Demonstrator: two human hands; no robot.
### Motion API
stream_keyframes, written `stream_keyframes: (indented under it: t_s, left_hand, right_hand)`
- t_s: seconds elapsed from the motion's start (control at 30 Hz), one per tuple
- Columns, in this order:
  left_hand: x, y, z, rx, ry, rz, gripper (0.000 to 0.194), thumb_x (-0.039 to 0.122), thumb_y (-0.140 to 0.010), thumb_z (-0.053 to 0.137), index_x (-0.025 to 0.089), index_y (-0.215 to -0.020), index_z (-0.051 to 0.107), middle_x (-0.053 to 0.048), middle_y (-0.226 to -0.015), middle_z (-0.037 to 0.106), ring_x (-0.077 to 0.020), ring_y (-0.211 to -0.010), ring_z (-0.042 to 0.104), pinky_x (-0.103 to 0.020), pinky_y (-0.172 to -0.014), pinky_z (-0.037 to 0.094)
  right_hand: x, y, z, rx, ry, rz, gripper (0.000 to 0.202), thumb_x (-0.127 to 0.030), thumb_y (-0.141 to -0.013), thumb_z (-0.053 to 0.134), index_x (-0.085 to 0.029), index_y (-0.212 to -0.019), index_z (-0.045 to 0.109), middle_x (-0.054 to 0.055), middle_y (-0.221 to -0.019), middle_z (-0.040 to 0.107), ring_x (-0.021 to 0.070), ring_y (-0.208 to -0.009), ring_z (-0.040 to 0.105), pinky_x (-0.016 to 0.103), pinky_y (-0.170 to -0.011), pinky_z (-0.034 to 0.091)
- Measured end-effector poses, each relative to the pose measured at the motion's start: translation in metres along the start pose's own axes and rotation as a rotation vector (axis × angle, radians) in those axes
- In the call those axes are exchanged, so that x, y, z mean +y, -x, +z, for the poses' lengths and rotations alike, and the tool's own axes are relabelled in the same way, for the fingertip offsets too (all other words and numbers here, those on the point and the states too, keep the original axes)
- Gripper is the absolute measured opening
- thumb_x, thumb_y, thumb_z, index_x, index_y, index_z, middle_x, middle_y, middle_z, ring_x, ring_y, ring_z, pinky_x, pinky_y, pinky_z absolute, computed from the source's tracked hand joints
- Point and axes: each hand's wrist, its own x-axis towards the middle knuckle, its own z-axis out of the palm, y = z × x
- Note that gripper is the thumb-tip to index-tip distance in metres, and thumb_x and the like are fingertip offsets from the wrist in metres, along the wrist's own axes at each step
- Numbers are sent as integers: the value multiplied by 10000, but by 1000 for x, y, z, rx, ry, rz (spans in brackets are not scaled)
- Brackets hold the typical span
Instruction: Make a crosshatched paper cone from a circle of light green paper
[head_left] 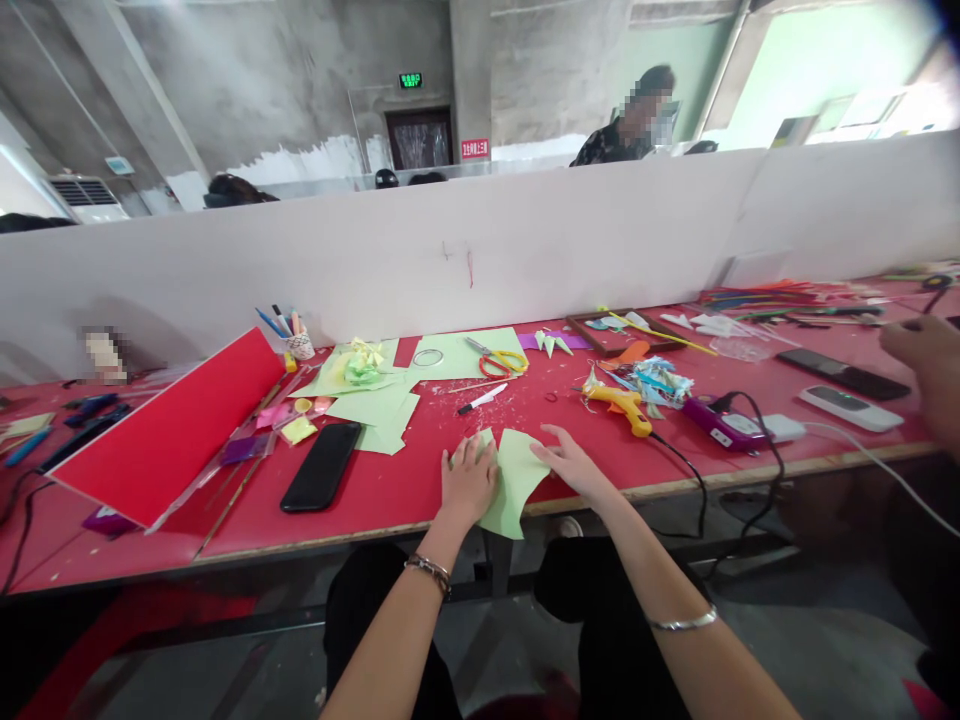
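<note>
A sheet of pale green paper [517, 480] lies at the front edge of the red table, its lower part sticking out past the edge. My left hand [470, 480] rests flat on the paper's left side, fingers stretched forward. At the paper's right side is my right hand [574, 462], fingers apart, the tips touching or just over the sheet. Beyond the hands lies a black-and-white pen [483, 399]. Yellow-and-orange scissors [498, 360] rest on more green paper [457, 352] farther back. A yellow glue gun [619, 407] lies to the right of my right hand.
A black phone [321, 467] and a red board [180, 425] are on the left. A purple power strip [726, 426] with cables sits on the right, near another person's hand [926, 355]. A white partition [375, 265] runs along the back. A pen cup [301, 345] stands before it.
</note>
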Motion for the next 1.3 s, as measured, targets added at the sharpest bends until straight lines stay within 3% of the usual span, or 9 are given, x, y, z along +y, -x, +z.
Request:
stream_keyframes:
  t_s: [0.23, 0.5, 0.7, 0.83, 0.93, 1.13, 1.3]
  left_hand:
    - [0, -4, 0, -18, 18, -26, 464, 351, -863, 243, 270, -1312, 333, -4, -1419, 269, -211, -1297, 219, -505, -1028, 194]
    - [-5, -18, 2, 4, 21, -83, 466, 343, -859, 252, 256, -1309, 338, -31, -1414, 282, -223, -1300, 214, -515, -1025, 191]
    - [-7, -19, 3, 3, 27, -83, 470, 348, -860, 242, 262, -1314, 328, -17, -1419, 269, -214, -1305, 201, -502, -1034, 178]
    - [-7, -18, 2, 2, 28, -84, 473, 361, -860, 241, 265, -1316, 326, -11, -1420, 268, -218, -1305, 200, -498, -1034, 182]
    - [-8, -18, 2, 4, 28, -80, 474, 365, -861, 241, 267, -1318, 323, -10, -1419, 269, -216, -1304, 201, -494, -1034, 182]
    - [-8, -19, 3, 9, 32, -76, 484, 409, -862, 234, 269, -1317, 324, -17, -1419, 271, -227, -1303, 205, -497, -1033, 178]
    - [-8, -20, 4, 15, 47, -90, 514, 488, -853, 209, 286, -1310, 331, -7, -1417, 276, -221, -1303, 202, -495, -1035, 176]
  right_hand:
    - [4, -2, 4, -64, -100, -39, 369, -313, -739, 477, -188, -1086, 458, -22, -611, 627, 162, -588, 609, 281, -550, 450]
    - [0, -21, 6, -17, 163, -106, 240, -265, -704, 465, -209, -927, 534, -65, -517, 531, 159, -565, 560, 345, -698, 389]
    - [1, -9, 9, -8, 347, -212, 268, -217, -771, 398, -206, -1008, 523, -11, -607, 612, 182, -697, 588, 414, -889, 236]
    - [0, -6, 10, -21, 414, -235, 265, -198, -802, 362, -196, -1016, 519, 30, -683, 658, 188, -756, 602, 417, -916, 191]
    - [0, -5, 9, -17, 435, -228, 262, -187, -804, 361, -191, -1016, 515, 48, -738, 671, 191, -770, 605, 421, -916, 187]
    - [-1, -5, 7, -16, 414, -207, 242, -197, -796, 374, -209, -993, 514, 6, -660, 648, 180, -719, 600, 393, -890, 241]
    - [-3, -4, 3, -1, 346, -140, 280, -319, -778, 407, -194, -1019, 479, -29, -591, 592, 173, -621, 581, 359, -787, 336]
